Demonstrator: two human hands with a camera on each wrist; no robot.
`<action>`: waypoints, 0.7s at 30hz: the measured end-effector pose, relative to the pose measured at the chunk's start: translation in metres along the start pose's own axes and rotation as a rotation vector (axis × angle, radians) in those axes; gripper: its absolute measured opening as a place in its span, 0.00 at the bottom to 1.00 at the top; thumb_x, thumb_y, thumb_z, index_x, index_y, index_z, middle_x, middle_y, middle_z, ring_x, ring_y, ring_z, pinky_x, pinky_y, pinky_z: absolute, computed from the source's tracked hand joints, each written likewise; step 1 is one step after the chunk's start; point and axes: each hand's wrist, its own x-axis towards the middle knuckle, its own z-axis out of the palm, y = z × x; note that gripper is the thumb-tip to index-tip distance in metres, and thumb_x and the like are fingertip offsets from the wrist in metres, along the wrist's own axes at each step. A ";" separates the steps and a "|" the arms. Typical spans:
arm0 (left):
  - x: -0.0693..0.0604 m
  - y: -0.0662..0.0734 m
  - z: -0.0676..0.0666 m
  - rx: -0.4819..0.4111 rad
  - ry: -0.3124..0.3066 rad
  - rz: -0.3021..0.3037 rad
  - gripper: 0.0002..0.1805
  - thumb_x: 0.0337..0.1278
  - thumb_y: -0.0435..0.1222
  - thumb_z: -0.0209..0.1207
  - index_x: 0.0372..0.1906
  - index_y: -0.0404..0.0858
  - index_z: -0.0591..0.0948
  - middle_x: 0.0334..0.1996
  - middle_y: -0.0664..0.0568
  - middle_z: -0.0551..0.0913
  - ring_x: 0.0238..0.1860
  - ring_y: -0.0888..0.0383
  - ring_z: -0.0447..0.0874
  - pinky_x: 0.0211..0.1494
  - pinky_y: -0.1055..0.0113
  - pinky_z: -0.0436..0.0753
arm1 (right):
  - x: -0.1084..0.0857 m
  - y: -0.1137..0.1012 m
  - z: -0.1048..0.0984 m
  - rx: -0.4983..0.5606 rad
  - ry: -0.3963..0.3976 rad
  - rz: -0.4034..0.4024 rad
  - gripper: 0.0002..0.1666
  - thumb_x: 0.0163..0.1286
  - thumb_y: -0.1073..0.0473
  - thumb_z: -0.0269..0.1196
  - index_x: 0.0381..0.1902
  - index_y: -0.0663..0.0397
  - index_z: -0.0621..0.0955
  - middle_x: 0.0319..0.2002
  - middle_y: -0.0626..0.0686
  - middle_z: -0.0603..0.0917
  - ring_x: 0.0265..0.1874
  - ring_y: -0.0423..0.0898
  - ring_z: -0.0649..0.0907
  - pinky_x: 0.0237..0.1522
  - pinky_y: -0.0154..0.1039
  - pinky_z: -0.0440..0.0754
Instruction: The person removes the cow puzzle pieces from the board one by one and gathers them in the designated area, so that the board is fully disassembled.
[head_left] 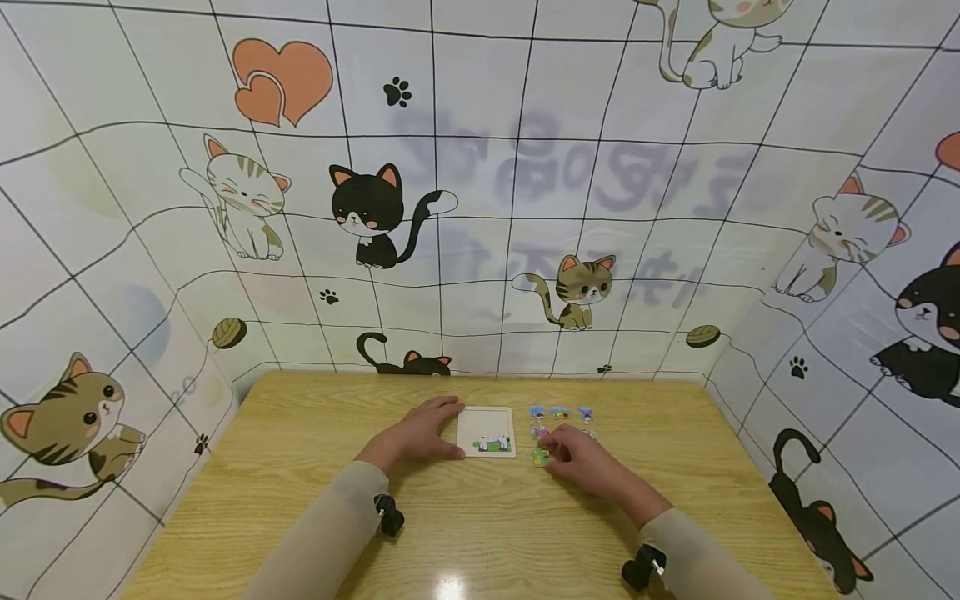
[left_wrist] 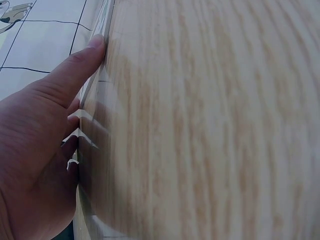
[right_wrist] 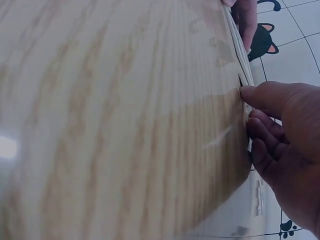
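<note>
A square puzzle board (head_left: 486, 421) with a pale frame lies on the table, a joined patch of green and white pieces (head_left: 492, 444) at its lower right. My left hand (head_left: 420, 433) rests against the board's left side, thumb at the lower corner and fingers spread toward the upper one. In the left wrist view, the left thumb (left_wrist: 75, 70) is extended along the edge. Right of the board, my right hand (head_left: 581, 457) pinches a green puzzle piece (head_left: 540, 457) between thumb and forefinger. The right wrist view shows its thumb (right_wrist: 265, 97) low at the tabletop.
Blue-topped loose pieces (head_left: 560, 412) form a row behind my right hand. A pink piece (head_left: 537, 432) lies by its fingertips, and others are partly covered by the hand. The wooden table (head_left: 465, 525) meets cat-printed cloth walls (head_left: 480, 250) at back and sides.
</note>
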 end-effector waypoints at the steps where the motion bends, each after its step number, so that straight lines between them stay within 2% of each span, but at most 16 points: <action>1: 0.000 0.000 0.000 -0.001 0.001 -0.001 0.55 0.63 0.60 0.76 0.88 0.46 0.66 0.89 0.49 0.58 0.88 0.38 0.51 0.85 0.30 0.54 | 0.000 -0.001 0.000 -0.001 -0.004 0.006 0.18 0.77 0.64 0.72 0.62 0.60 0.85 0.52 0.51 0.84 0.43 0.42 0.79 0.46 0.40 0.81; 21: 0.000 0.000 0.000 0.010 -0.003 0.008 0.55 0.64 0.61 0.75 0.88 0.45 0.65 0.89 0.48 0.58 0.88 0.38 0.51 0.85 0.31 0.56 | 0.003 0.000 -0.004 -0.006 -0.031 0.016 0.18 0.78 0.63 0.71 0.62 0.60 0.84 0.47 0.50 0.82 0.40 0.42 0.77 0.44 0.40 0.79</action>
